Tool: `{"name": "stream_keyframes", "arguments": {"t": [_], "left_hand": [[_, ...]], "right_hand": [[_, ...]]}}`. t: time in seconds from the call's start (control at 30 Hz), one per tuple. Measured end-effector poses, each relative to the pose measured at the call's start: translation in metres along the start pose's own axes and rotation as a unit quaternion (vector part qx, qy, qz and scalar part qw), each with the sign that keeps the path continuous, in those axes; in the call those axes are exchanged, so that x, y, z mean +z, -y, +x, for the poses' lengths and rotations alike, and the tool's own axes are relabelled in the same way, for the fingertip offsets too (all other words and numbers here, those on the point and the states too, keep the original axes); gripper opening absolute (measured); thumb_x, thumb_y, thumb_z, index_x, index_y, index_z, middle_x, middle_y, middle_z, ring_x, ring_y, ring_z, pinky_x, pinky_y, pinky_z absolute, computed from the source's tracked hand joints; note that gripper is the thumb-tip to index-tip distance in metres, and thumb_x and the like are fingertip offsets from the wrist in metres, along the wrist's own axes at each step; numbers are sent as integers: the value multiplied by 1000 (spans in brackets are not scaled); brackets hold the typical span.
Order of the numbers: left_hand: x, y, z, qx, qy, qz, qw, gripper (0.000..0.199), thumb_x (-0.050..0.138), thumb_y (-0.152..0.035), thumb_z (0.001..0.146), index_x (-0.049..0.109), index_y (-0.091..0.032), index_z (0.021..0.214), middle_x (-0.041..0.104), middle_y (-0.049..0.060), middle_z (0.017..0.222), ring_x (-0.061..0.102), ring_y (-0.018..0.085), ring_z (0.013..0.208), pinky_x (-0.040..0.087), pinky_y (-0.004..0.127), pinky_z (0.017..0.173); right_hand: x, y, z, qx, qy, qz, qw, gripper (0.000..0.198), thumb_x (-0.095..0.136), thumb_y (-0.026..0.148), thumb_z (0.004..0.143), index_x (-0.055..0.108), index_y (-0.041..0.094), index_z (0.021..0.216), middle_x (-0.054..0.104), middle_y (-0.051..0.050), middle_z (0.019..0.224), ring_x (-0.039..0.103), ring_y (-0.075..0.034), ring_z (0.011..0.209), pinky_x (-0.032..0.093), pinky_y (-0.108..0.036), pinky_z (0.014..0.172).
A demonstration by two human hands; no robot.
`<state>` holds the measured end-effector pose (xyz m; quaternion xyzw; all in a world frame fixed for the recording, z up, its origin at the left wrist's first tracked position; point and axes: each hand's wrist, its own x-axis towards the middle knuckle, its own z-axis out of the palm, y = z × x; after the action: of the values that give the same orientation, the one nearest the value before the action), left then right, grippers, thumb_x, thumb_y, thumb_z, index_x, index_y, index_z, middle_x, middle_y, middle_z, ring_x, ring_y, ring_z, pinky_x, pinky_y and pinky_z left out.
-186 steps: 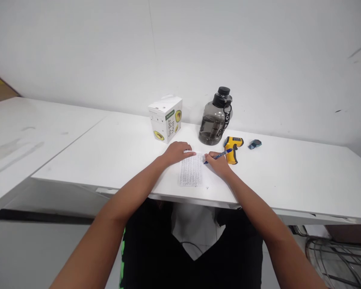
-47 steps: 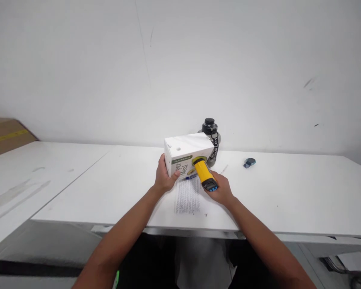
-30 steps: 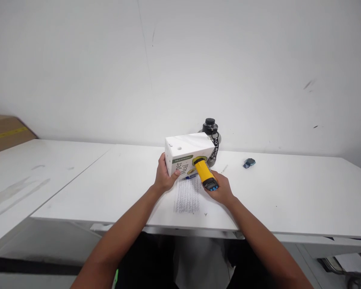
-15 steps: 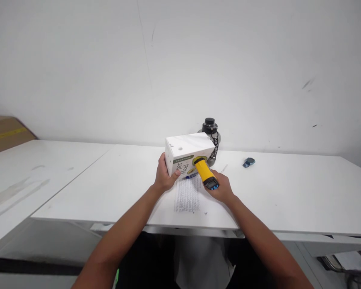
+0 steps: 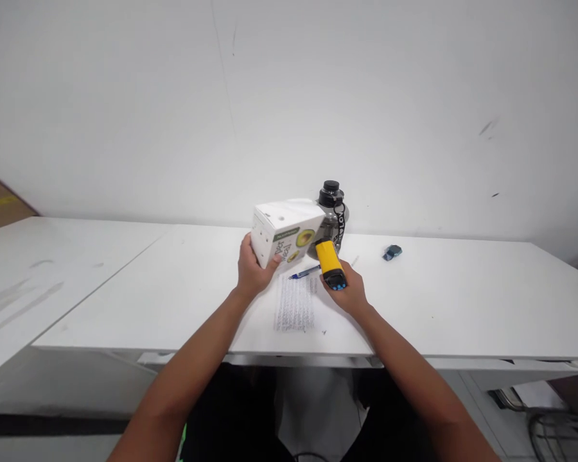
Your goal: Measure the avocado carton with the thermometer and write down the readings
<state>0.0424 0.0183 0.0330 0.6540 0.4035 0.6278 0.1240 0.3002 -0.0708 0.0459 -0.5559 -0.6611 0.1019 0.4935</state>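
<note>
My left hand (image 5: 255, 268) is closed on the near left corner of a white box (image 5: 291, 215) with avocado pictures and printed lettering, held tilted above the table. In my right hand (image 5: 350, 289) is a yellow and black infrared thermometer gun (image 5: 331, 263) with a small display and blue buttons; its handle is hidden in my fingers. The gun's front end points away from me, just right of the box and apart from it. Below them, a blue pen (image 5: 304, 273) lies at the top of a sheet covered in writing (image 5: 295, 307).
A clear bottle with a black lid (image 5: 331, 192) and lettered strap stands behind the box, near the wall. A small dark blue item (image 5: 392, 252) lies to the right on the white table (image 5: 462, 295). A cardboard box (image 5: 2, 204) sits at the far left.
The white box has turned and shifted left, away from the thermometer gun, which earlier overlapped its front face. More of the pen now shows. The whole view has shifted slightly.
</note>
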Motion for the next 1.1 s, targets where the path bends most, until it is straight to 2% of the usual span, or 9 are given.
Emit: {"name": "stream_keyframes", "arguments": {"t": [0.13,0.23,0.37,0.6,0.8,1.1], "left_hand": [[0,4,10,-67,-63,59,994,97,87,-55,66,42,-19,144,54,20,139,52,41,135,40,59,115],[1,7,17,-119,-82,78,986,93,88,-49,65,44,-19,141,53,20,139,47,42,138,34,60,120],[3,9,20,-172,-86,83,978,92,86,-47,70,40,-18,144,49,21,146,45,40,141,34,59,121],[5,4,18,-181,-32,118,976,88,81,-46,75,37,-16,146,51,22,146,50,38,138,43,57,115],[4,6,19,-181,-30,121,976,87,82,-47,75,38,-16,144,52,22,144,51,39,137,44,58,114],[6,16,17,-173,-42,91,980,90,85,-46,73,39,-21,146,52,18,145,51,36,138,41,57,117]], "right_hand": [[-2,3,5,78,-55,21,995,45,64,55,79,64,24,111,76,-5,89,72,-26,80,59,-38,76],[-4,3,8,122,-81,49,988,47,64,59,79,63,24,111,74,-3,88,69,-25,80,57,-38,76],[-4,1,11,168,-80,78,979,49,67,61,78,62,25,110,73,-2,89,67,-25,84,54,-38,76],[-1,1,13,206,-68,112,970,57,69,63,77,59,25,119,74,-3,98,68,-26,91,52,-39,80],[-1,1,15,244,-54,111,962,59,68,65,77,57,26,121,75,-3,101,69,-28,94,51,-39,80],[-1,0,13,236,-46,105,965,65,70,66,76,56,27,125,73,-3,100,67,-27,92,49,-40,82]]}}
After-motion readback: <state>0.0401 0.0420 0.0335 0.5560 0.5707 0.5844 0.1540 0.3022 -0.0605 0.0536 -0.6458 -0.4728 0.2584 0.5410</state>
